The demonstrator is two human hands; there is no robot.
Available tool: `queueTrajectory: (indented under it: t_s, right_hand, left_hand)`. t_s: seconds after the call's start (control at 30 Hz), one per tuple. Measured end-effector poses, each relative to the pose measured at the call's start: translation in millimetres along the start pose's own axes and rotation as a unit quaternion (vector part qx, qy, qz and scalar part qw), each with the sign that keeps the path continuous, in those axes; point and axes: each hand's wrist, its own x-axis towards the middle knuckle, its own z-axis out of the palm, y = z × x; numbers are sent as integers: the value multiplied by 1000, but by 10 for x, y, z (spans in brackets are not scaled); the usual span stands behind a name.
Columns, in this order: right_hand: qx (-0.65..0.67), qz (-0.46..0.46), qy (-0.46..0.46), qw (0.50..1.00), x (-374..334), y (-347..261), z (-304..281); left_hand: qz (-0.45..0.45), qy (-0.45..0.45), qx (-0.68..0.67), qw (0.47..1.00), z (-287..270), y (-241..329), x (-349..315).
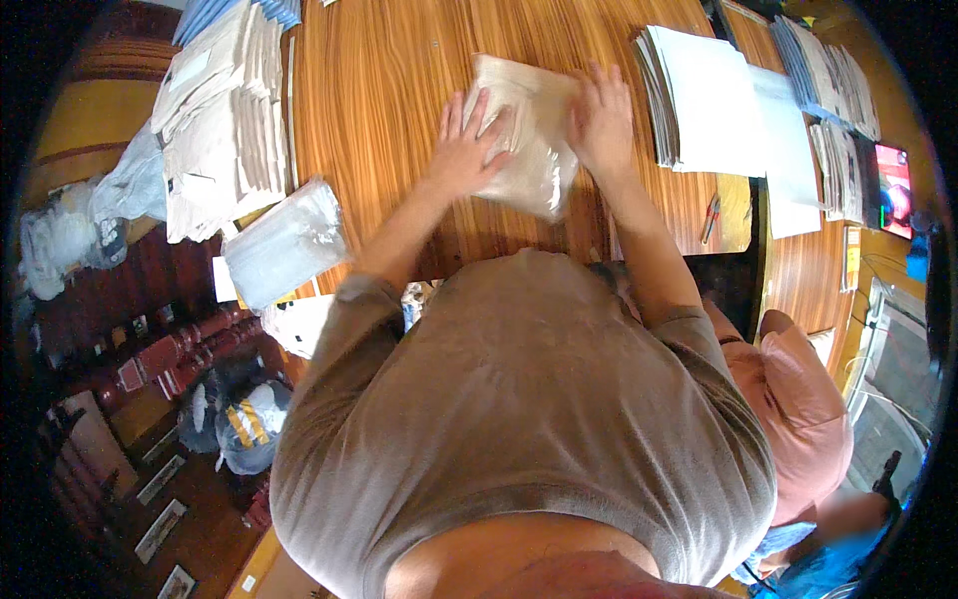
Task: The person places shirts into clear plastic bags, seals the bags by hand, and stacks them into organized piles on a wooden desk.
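Observation:
On the wooden table in front of me lies a flat package in shiny clear plastic (544,130), with something beige inside. My left hand (469,150) rests flat on its left part, fingers spread. At the package's right edge is my right hand (601,120), fingers stretched out and a little blurred; its fingertips lie beside or on the plastic. Neither hand is closed round anything. What exactly is inside the plastic cannot be made out.
Tall stacks of beige folded packets (225,130) stand at the left, beside a pile of clear plastic bags (284,245). White sheets (704,100) are stacked at the right. An orange-handled tool (711,220) lies near the table edge. Another person in pink (798,409) sits at my right.

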Motion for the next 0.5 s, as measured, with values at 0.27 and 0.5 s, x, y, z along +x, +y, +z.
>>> queueTrajectory:
  t_s: [0.27,0.5]
  right_hand:
    - [35,30,-152,987,-283,-203,109]
    - [-23,-1,-200,980,-162,-371,215]
  left_hand:
    - [-148,-14,-44,988,-211,533,299]
    - [-198,14,13,980,21,777,434]
